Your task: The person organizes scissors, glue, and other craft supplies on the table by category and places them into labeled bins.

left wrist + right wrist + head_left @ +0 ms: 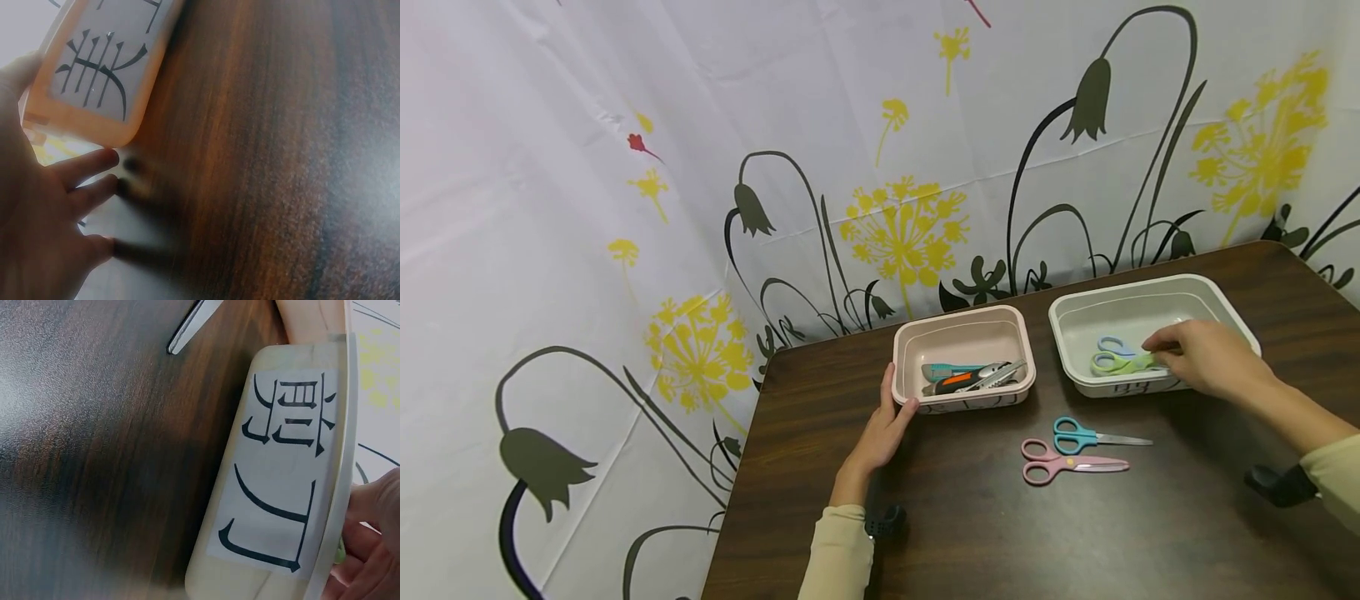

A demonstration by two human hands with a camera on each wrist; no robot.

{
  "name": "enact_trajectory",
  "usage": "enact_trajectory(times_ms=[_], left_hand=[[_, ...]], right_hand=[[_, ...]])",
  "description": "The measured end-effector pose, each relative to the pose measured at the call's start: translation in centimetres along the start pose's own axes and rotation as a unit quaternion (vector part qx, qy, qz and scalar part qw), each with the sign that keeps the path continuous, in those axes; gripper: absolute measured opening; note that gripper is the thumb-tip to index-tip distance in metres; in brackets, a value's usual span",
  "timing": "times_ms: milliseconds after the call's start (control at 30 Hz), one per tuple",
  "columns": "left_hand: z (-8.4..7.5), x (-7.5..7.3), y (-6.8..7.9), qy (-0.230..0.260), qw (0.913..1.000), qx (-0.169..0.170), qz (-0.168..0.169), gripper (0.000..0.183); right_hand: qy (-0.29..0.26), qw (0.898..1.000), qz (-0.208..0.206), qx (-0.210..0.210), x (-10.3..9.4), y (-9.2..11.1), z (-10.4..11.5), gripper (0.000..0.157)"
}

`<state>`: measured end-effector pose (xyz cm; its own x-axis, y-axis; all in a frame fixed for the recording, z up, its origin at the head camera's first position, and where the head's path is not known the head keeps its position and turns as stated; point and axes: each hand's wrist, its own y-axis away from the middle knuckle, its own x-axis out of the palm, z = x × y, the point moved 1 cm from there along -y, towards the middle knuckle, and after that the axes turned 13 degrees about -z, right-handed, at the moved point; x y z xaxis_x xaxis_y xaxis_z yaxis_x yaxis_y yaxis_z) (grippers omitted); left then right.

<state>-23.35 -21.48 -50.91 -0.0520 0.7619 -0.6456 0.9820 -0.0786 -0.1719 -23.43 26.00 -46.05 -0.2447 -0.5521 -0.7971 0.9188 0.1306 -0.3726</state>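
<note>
My left hand (880, 433) rests against the front left corner of a pale pink bin (958, 325), its fingers spread and fairly straight. Several utility knives (970, 379) lie in that bin, one teal, one black and orange. Over the grey-white bin (1063, 312) on the right, my right hand (1213, 358) pinches green-handled scissors (1116, 363) near the front wall; their blades are hidden by the hand. Light-blue-handled scissors (1112, 343) lie behind them, partly covered. In the right wrist view, a bit of green (340, 553) shows between the fingers.
Blue-handled scissors (1075, 435) and pink-handled scissors (1060, 463) lie on the dark wood table (970, 517) in front of the bins. Paper labels with black characters, one label (275, 462) on the right bin, mark the fronts. A flower-patterned curtain (820, 92) hangs behind.
</note>
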Motion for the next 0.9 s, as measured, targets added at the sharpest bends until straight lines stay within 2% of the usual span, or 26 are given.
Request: enact_trajectory(times_ms=[200, 367, 533, 900], left_hand=[[-0.12, 0.03, 0.03, -0.001, 1.0000, -0.005, -0.002, 0.077], [-0.02, 0.08, 0.06, -0.004, 1.0000, -0.007, -0.002, 0.077], [0.09, 0.12, 0.06, -0.003, 1.0000, -0.007, -0.003, 0.077], [-0.08, 0.08, 0.07, 0.003, 1.0000, -0.007, -0.001, 0.076]], right_hand=[[-0.002, 1.000, 0.021, 0.010, 0.18, -0.25, -0.24, 0.018], [-0.006, 0.997, 0.061, 0.036, 0.26, -0.47, -0.34, 0.039], [0.016, 0.995, 0.085, 0.053, 0.27, -0.61, -0.46, 0.058], [0.022, 0.994, 0.101, 0.042, 0.31, -0.46, -0.70, 0.062]])
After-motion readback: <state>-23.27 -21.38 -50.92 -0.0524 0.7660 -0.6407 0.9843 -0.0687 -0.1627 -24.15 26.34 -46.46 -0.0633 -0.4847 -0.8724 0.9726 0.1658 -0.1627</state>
